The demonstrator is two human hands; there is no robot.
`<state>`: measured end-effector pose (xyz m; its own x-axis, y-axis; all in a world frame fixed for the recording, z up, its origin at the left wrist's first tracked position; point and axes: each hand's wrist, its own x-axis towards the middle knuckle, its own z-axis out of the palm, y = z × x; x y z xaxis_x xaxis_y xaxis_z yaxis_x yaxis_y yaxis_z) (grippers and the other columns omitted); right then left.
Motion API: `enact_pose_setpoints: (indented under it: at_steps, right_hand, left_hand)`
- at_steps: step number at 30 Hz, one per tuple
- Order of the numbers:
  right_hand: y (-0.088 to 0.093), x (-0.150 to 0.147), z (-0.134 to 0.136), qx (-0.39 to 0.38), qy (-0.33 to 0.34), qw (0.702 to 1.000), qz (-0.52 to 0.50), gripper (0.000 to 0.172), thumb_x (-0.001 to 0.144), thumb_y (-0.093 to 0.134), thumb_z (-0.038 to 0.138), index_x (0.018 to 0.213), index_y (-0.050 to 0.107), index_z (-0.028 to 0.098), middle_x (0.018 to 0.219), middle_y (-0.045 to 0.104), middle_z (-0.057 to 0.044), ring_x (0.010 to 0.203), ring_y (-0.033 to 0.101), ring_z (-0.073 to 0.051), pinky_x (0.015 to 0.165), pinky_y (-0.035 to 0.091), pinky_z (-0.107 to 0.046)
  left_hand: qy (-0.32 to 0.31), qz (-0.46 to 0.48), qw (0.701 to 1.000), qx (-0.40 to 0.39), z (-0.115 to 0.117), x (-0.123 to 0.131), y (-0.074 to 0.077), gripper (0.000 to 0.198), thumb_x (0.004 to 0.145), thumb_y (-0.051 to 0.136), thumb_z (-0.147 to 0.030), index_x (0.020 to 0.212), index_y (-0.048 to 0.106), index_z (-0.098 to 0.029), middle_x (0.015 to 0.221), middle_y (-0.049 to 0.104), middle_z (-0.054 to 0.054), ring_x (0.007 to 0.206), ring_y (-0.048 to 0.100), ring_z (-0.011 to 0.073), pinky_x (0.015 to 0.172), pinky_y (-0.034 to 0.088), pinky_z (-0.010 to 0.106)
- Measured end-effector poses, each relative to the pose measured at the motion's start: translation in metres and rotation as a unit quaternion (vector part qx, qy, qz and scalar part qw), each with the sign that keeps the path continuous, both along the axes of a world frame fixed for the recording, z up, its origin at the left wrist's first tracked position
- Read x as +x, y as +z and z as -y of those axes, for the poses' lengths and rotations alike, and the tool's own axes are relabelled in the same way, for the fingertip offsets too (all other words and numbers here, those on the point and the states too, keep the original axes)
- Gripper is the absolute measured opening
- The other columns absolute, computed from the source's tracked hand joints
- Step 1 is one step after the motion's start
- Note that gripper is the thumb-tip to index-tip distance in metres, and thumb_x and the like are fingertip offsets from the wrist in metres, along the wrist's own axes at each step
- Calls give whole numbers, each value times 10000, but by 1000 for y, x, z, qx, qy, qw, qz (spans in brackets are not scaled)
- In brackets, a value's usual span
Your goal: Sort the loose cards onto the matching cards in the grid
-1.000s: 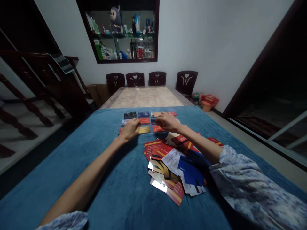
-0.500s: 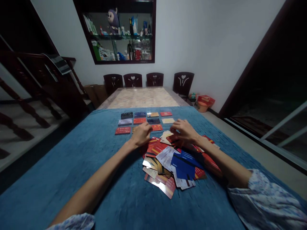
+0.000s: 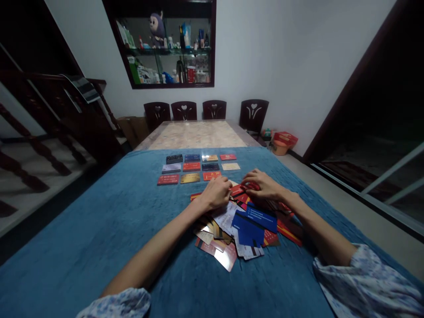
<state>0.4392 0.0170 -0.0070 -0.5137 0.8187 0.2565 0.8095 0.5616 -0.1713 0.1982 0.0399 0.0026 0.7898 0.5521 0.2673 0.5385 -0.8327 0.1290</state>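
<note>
A loose heap of plastic cards (image 3: pixel 245 225), red, blue, gold and white, lies on the blue cloth (image 3: pixel 99 221) in front of me. Beyond the heap, cards are laid in neat rows (image 3: pixel 198 168), several per row. My left hand (image 3: pixel 217 193) rests curled on the far edge of the heap, fingers bent onto the cards. Just to its right, my right hand (image 3: pixel 261 185) is on the same edge, its fingers closed on a red card (image 3: pixel 239 191) at the top of the heap.
The blue cloth covers the near part of a long table; its bare marble top (image 3: pixel 198 134) runs on to several dark chairs (image 3: pixel 215 108). A wall cabinet (image 3: pixel 168 44) holds bottles and a toy. Stair railings (image 3: pixel 49 123) stand left, a red basin (image 3: pixel 285 140) right.
Both hands have drawn back from the laid-out rows to the far edge of the heap. A gold and a red card now lie uncovered in the nearest row.
</note>
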Motion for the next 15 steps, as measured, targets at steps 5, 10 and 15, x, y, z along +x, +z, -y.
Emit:
enact_pose_setpoints:
  at_steps: [5,10,15]
  right_hand:
    - [1,2,1,-53,5,999,3,304,798,617,292,1063,741,211,1136,688,-99,1021,516,-281,894,417,-427]
    - [0,3,2,-53,3,999,7,291,798,629,287,1056,744,215,1137,692,-99,1020,515,-284,897,419,-435]
    - [4,2,4,-59,6,998,19,289,827,629,310,1075,738,209,1143,688,-106,978,522,-273,872,426,-426]
  left_hand:
    - [-6,-27,999,-17,11,9,5,200,921,522,-260,951,686,-150,1069,648,113,1045,563,260,933,457,425]
    - [-15,-55,997,-42,13,7,7,259,917,557,-360,915,692,-140,1083,649,112,1064,554,284,952,430,465]
    - [-19,-52,997,-48,13,6,7,205,901,566,-310,893,682,-141,1069,651,107,1034,559,275,932,428,457]
